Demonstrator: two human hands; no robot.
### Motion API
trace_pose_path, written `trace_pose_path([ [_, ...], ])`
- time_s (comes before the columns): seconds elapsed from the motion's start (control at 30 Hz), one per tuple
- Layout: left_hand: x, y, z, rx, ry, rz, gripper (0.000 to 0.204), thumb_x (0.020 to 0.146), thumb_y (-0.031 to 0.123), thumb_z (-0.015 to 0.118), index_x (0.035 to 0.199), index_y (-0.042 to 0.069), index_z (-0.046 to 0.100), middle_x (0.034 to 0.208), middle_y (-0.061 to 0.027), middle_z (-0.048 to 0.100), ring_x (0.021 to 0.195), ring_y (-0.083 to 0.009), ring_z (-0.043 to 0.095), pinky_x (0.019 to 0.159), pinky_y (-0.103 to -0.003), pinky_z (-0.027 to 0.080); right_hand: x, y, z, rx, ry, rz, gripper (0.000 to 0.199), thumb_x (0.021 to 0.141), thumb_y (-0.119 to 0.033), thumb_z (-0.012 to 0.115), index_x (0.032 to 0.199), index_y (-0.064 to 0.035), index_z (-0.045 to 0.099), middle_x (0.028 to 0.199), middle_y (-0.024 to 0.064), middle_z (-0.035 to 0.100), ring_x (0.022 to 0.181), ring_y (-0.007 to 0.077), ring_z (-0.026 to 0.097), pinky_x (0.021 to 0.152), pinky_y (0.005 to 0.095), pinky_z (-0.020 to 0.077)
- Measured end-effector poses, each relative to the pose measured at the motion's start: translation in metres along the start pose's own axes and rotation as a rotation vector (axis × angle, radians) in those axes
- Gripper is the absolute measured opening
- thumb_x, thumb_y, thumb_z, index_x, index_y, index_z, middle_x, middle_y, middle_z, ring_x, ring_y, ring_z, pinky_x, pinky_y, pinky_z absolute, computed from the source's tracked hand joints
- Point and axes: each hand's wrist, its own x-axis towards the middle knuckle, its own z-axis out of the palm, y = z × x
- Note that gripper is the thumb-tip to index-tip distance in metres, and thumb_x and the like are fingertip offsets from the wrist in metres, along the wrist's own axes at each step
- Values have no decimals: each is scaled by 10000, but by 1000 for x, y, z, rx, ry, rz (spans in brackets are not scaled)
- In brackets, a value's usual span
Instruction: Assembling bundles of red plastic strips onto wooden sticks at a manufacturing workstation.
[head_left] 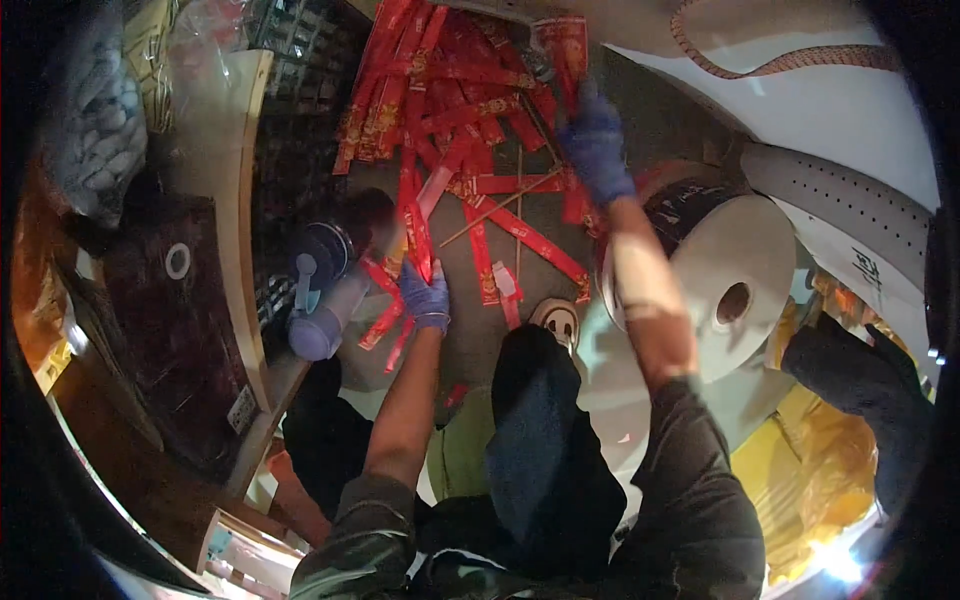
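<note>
My left hand (426, 296), in a blue glove, is closed around the lower end of a long narrow red packet (416, 225) with gold print. More such red packets (382, 325) lie just left of that hand. At the upper right, my gloved right hand (597, 150) is smeared by motion, its fingers pointing away from me. A wider red packet (565, 45) shows just beyond it; whether the fingers grip it is hidden. A large loose pile of red packets (450, 95) spreads between and beyond both hands. Thin wooden sticks (500, 207) lie crossed among them.
A big white roll (735, 270) stands beside my right forearm. Left of my left hand is a translucent bottle (325, 315) near a dark mesh crate (295, 130). A dark box (165, 320) stands at far left, yellow plastic wrapping (810, 460) at lower right. My shoe (556, 320) rests below the pile.
</note>
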Motion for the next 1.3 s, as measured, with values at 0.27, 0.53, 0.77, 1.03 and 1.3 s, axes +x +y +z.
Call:
trace_pose_path([
  [0.27, 22, 23, -2, 342, 211, 364, 730, 604, 368, 679, 1173, 43, 356, 1187, -207, 369, 1088, -350, 346, 908, -412, 282, -16, 14, 53, -162, -311, 469, 450, 649, -237, 604, 1043, -40, 509, 802, 193, 588, 777, 323, 580, 664, 391, 469],
  [0.53, 22, -1, 8, 454, -35, 168, 778, 572, 323, 682, 1186, 5, 327, 1171, -208, 399, 1039, -337, 418, 893, -419, 309, -21, 7, 33, -74, -318, 566, 300, 616, -286, 638, 825, -75, 602, 829, 161, 596, 806, 310, 578, 667, 380, 465],
  [0.77, 20, -21, 13, 149, 117, 372, 581, 630, 243, 641, 1090, -47, 435, 918, -181, 570, 837, -334, 550, 801, -408, 402, -85, -87, -116, 328, 91, 635, 240, 633, -169, 653, 790, -8, 569, 673, 103, 582, 583, 184, 550, 569, 303, 443],
  [1.03, 68, 109, -1, -132, 371, 394, 466, 652, 287, 620, 1004, 4, 504, 898, -172, 574, 900, -326, 517, 842, -414, 363, -154, -72, -156, 588, 258, 675, 210, 695, -120, 660, 820, -5, 538, 707, 21, 546, 581, 88, 499, 536, 239, 424],
  [1.3, 92, 108, 6, -12, 78, 92, 502, 640, 242, 609, 1064, 10, 472, 970, -221, 549, 896, -383, 507, 823, -424, 376, -168, -30, -46, 685, -284, 773, 150, 705, -91, 610, 827, -33, 546, 687, 13, 541, 595, 101, 479, 525, 260, 404],
])
